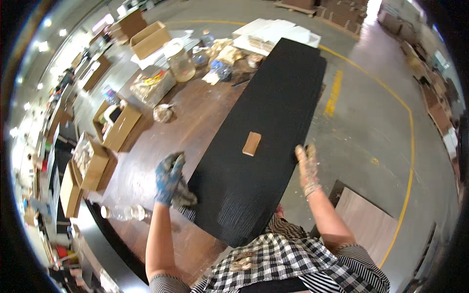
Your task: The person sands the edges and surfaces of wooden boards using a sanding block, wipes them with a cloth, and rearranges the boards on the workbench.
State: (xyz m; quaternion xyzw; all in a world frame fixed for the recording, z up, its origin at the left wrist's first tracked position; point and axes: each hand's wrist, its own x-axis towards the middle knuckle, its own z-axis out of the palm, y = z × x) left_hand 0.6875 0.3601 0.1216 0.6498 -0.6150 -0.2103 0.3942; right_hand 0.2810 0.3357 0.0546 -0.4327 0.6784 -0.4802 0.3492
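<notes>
A long black panel [244, 112] with a grained surface lies slanting over the brown table, its near end close to my body. On its middle rests a small brown block [251, 143]. My left hand [169, 179], in a blue-stained glove, is beside the panel's left edge near its lower corner. Its fingers are curled around a grey, cloth-like bundle [185, 194]. Along the opposite edge, my right hand [308, 168] wears a pale, stained glove. Its fingers are stretched out, with the thumb side touching or nearly touching the panel edge.
The brown table [200, 115] carries a clear bottle [122, 212] lying on its side. Open cardboard boxes [122, 129] line its left side. A large jar [181, 63] and white sheets [273, 34] stand at the far end. A wood-grain board [366, 219] is low at my right.
</notes>
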